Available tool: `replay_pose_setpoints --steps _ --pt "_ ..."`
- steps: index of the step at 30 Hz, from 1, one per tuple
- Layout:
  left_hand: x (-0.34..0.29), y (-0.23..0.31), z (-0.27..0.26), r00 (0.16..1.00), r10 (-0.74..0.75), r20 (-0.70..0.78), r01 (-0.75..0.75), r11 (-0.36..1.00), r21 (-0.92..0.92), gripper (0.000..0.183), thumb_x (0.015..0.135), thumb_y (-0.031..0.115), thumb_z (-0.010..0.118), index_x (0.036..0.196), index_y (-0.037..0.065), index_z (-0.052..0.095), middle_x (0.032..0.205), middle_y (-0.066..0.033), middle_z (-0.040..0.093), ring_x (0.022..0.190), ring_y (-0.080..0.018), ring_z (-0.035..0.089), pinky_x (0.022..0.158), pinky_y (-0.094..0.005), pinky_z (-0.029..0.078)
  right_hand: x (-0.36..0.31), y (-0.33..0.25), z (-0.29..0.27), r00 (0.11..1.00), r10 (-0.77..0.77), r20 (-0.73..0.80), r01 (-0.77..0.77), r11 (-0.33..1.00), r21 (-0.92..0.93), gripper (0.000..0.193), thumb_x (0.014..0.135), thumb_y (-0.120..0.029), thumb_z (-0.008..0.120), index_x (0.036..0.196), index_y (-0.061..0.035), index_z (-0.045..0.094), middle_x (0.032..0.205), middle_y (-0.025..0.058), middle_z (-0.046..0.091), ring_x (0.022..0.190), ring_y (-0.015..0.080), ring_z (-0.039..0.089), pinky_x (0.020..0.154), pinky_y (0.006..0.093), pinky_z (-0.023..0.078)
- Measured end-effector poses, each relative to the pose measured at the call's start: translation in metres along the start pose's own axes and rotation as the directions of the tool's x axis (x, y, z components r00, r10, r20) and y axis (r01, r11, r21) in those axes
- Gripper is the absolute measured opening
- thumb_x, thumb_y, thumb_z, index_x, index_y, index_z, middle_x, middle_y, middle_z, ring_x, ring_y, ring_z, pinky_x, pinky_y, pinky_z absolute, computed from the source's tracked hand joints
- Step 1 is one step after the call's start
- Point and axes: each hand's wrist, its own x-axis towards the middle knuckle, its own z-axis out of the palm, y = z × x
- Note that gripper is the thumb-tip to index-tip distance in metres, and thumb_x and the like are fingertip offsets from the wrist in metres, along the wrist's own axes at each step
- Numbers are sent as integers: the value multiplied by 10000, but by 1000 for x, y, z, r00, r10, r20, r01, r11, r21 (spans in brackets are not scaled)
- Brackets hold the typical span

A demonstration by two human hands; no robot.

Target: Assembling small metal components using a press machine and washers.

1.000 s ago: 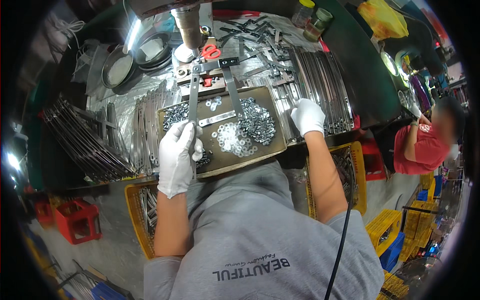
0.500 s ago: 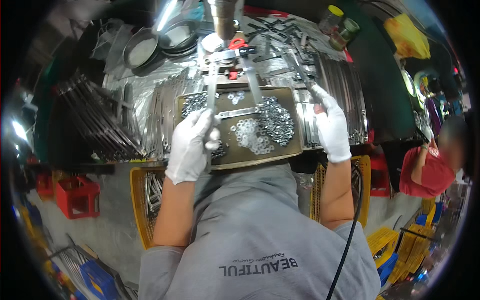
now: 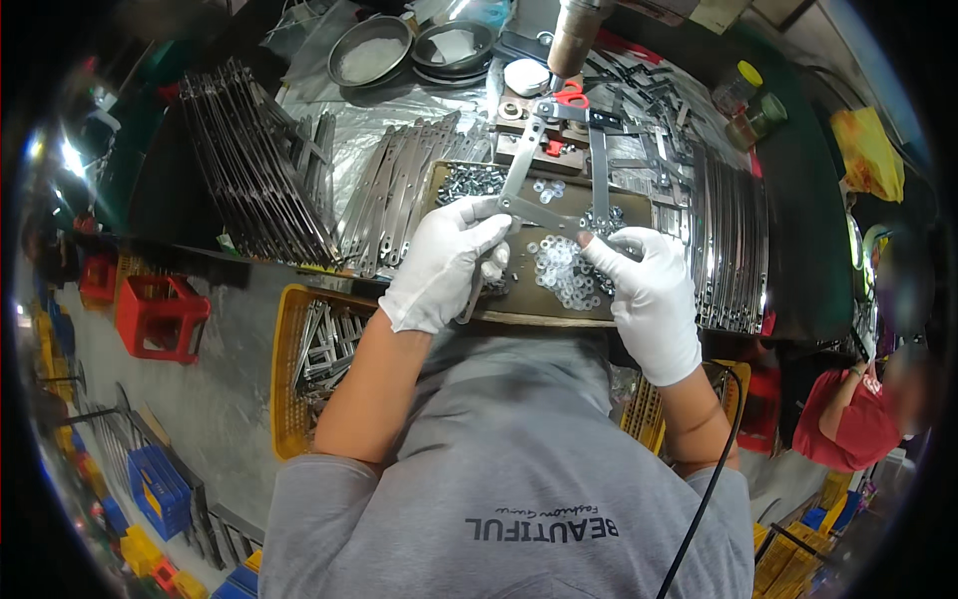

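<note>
In front of me, flat metal strips joined at their ends form a four-sided linkage (image 3: 516, 172). Its top touches the press fixture (image 3: 571, 158) below a round metal ram (image 3: 576, 42). My white-gloved left hand (image 3: 446, 262) is closed, pinching the linkage's lower left corner between thumb and fingers. At the lower right end, my gloved right hand (image 3: 654, 299) is closed with its fingertips on the strip; what else they may hold is hidden. Beneath both hands lies a shallow tray (image 3: 529, 311) with white plastic washers (image 3: 567, 275) and small metal fasteners (image 3: 473, 183).
Long metal strips (image 3: 404, 185) stand in rows left of the tray, with more strips (image 3: 728, 245) on the right. Dark pans (image 3: 369, 52) and lidded jars (image 3: 756, 122) sit at the back. A yellow crate (image 3: 291, 349) is below the table edge. Someone in red (image 3: 848, 419) is at far right.
My right hand has come from beside the right-hand strips to the linkage's lower right end. My left hand still grips the lower left corner. The whole view has shifted.
</note>
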Motion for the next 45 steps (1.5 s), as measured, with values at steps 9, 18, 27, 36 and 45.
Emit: replay_pose_setpoints --steps 9,18,27,36,45 --pt "2 0 6 993 84 -80 -67 979 193 246 906 174 626 1021 -19 525 812 -45 599 576 -75 567 468 -187 420 2 -7 3 997 -74 29 76 995 -60 501 677 78 588 1104 -167 682 945 99 609 837 280 571 714 375 473" --pt "5 -2 -17 900 281 -335 -265 960 93 289 886 182 667 1013 -3 484 776 -28 533 542 -67 499 439 -189 372 8 -15 56 997 -81 19 80 994 70 186 659 -17 633 802 -127 677 834 45 610 829 261 566 707 385 463" --pt "-7 -3 -25 912 237 -334 -293 948 -126 268 884 164 669 1039 45 487 819 -22 535 545 -78 497 447 -180 363 12 -14 89 959 -86 270 111 990 -82 117 671 -49 640 757 -122 669 749 54 581 786 262 566 682 365 479" --pt "-5 -11 -8 932 263 -250 -311 934 -178 241 904 147 642 998 22 458 693 -24 550 480 -99 526 423 -216 403 38 -18 63 770 452 450 -638 558 531 219 872 -154 574 1018 2 616 828 79 636 743 131 570 712 285 463" --pt "-1 -19 0 932 280 -232 -327 925 -196 224 897 121 644 974 37 450 758 -41 571 464 -94 520 412 -208 408 35 -13 82 910 288 299 -394 373 840 183 912 -207 579 978 -37 582 825 1 566 739 85 493 688 230 401"
